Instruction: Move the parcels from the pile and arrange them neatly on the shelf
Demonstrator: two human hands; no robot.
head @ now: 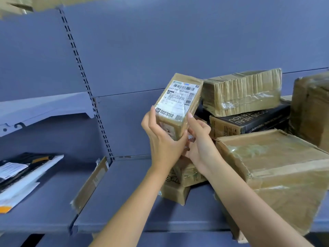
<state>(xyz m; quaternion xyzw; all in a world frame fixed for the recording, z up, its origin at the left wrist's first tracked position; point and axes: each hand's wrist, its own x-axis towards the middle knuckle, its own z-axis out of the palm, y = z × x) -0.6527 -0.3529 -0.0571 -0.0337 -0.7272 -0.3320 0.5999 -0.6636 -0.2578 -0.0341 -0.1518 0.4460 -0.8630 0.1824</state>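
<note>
Lower left: flat mailers (21, 175) lie on the shelf (135, 207). Centre: left hand (163, 138) and right hand (197, 139) both grip the small parcel's (178, 102) lower end. It is held above the shelf, tilted label-up, probably for reading. Right: stacked parcels (276, 166), untidy.

Behind and above the grip: blue-grey back panel (178, 36), plain, with a horizontal seam a little above grip level. Left of the grip: slotted upright (83, 82) with paired dark slots, running from far upper left down to a point lower left of the grip; it appears slanted in this wide view. Further left, roughly level with the grip: pale bracket (44, 111), long and tapering, with hook cut-outs at its left end. Mounting not discernible.
</note>
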